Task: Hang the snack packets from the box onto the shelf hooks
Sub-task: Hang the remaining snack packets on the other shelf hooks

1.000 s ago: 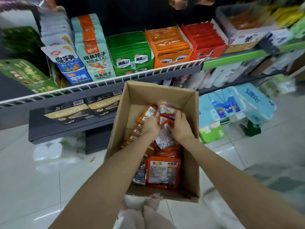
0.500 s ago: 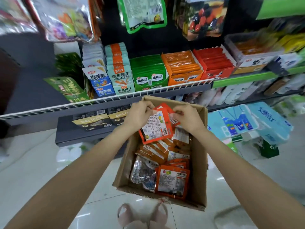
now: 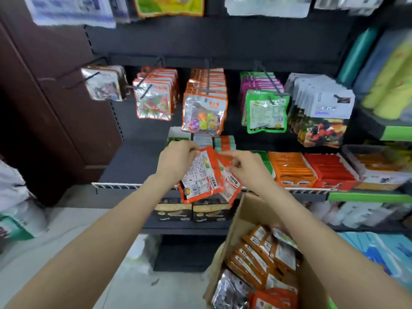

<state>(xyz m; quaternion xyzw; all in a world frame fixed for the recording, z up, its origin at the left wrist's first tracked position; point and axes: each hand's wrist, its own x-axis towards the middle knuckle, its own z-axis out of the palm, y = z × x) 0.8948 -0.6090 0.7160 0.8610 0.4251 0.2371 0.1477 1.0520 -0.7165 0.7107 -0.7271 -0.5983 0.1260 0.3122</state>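
The left hand [image 3: 176, 160] pinches the top corner of an orange-edged foil snack packet with a white printed label [image 3: 200, 175], its fingers curled over the packet's upper left edge, so the packet hangs tilted below and to the right of that hand. The right hand [image 3: 243, 168] sits just beside it, thumb and fingertips closed on the top of a second orange packet [image 3: 231, 184] tucked behind the first — the two packets overlap between the hands. Below the right forearm stands the open brown cardboard box [image 3: 245, 217], holding more orange packets [image 3: 260, 257] packed in rows, with a silvery foil packet [image 3: 229, 293] at its near end. Above and beyond both hands, black wire shelf hooks [image 3: 208, 79] carry hanging rows: silver packets with orange trim [image 3: 204, 114] straight above the hands, a similar orange-trimmed row [image 3: 153, 101] above the left hand, a brownish row [image 3: 103, 84] farther out on that side, green-edged packets [image 3: 265, 113] above the right hand, and white-topped packets with berry pictures [image 3: 321, 121] farther right. The held packets are well below the hooks, not touching them. Past the right hand, on the white wire-fronted shelf [image 3: 116, 186], lie an orange display carton [image 3: 292, 168] and a red one [image 3: 332, 170] — both filled with flat sachets. A dark brown panel [image 3: 55, 108] stands far out beyond the left hand.
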